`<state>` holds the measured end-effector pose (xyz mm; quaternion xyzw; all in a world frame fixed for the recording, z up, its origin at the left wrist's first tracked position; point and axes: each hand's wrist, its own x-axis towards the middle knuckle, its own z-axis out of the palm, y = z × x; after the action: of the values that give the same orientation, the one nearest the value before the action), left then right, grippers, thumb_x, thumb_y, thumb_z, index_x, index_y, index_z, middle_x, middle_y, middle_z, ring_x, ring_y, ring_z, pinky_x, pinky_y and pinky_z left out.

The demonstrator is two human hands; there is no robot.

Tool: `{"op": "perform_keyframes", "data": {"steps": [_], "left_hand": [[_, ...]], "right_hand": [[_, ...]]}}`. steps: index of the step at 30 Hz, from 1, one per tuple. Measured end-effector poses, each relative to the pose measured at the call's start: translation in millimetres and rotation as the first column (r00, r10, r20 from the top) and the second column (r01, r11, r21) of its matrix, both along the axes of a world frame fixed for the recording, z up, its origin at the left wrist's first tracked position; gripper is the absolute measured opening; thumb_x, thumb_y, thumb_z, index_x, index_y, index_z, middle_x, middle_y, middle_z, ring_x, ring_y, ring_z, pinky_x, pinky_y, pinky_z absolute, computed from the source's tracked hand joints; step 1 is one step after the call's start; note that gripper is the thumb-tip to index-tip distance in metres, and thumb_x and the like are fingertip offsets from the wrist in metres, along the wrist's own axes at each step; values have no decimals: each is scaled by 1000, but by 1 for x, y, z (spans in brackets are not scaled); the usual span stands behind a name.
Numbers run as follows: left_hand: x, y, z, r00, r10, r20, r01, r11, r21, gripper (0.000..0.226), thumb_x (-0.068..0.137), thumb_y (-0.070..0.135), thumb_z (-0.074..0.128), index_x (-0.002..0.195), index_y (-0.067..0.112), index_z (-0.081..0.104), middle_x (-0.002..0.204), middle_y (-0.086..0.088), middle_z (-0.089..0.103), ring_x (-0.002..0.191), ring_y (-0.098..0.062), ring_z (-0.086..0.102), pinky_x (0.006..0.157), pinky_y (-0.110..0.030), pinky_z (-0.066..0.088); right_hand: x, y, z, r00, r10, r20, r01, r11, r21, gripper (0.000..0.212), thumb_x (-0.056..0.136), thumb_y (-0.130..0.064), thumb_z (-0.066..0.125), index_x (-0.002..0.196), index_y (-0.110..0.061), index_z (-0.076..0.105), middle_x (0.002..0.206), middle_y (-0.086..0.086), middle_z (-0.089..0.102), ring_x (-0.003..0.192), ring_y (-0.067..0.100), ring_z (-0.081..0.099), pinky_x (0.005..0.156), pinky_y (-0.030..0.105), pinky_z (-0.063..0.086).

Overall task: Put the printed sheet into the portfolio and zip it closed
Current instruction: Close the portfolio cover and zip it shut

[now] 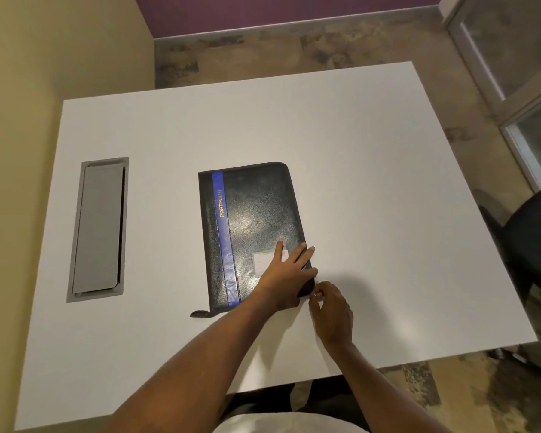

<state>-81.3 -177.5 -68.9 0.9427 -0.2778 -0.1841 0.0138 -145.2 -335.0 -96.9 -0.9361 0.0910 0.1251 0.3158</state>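
- A black zip portfolio [250, 214] lies shut and flat near the middle of a white bench [372, 151], seen from above. Its spine is on the left and its opening edge on the right.
- A blue stripe [224, 239] runs down the cover beside the spine and carries the word PORTFOLIO in yellow. A small pale label [259, 260] sits low on the cover.
- The printed sheet is nowhere in sight. With the cover down, it is most likely already inside (this is a guess, as nothing of it shows).
- The left hand [289, 273] lies on the cover's near right corner with its fingers straight and spread, partly over the label. It appears to press the cover down so the portfolio does not slide or gape while the zip is pulled.
- The right hand [333, 310] is just beside that corner, its fingertips curled and pinching something small, probably the zip pull [316, 295]. It is too small to be sure.
- That corner seems slightly raised and dark, which suggests the zip is rounding it and the long right edge is not yet closed.
- A short dark tab [199, 314] sticks out on the bench at the portfolio's near left corner, seemingly the zip's tail end.
- A grey hatch [99, 229] is set into the bench well to the left.
- A black chair [534, 232] stands off the right edge.
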Motion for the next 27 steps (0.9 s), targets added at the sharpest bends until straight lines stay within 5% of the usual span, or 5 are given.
{"op": "perform_keyframes", "data": {"steps": [6,14,18,27], "left_hand": [[6,0,8,996,-28,81,31,999,-44,66,78,46,71,137,22,53,162,-16,29,152,-36,25,115,-74,17],[0,-5,2,996,80,-45,-83,994,-75,77,77,31,75,146,20,41,165,-17,28,153,-36,26,112,-70,28],[1,-5,2,996,73,-43,-77,992,-101,66,77,25,71,137,20,46,162,-18,31,150,-38,30,109,-65,36],[8,-7,1,998,-18,55,22,997,-77,45,86,22,46,130,16,52,154,-20,40,145,-38,35,116,-69,25]], "right_hand": [[18,-12,-3,998,35,51,-33,999,-31,8,100,-25,63,105,-22,69,105,-5,67,82,17,69,68,31,57],[79,-23,-4,993,113,23,-113,994,7,5,96,-29,65,94,-33,63,100,-14,61,86,11,66,73,36,56],[117,-19,1,976,212,40,-212,977,-9,4,96,-31,66,93,-30,65,99,-13,63,80,13,65,73,34,53],[212,14,4,930,353,100,-347,935,-75,7,92,-29,71,89,-24,67,97,-4,65,82,25,67,76,38,54]]}}
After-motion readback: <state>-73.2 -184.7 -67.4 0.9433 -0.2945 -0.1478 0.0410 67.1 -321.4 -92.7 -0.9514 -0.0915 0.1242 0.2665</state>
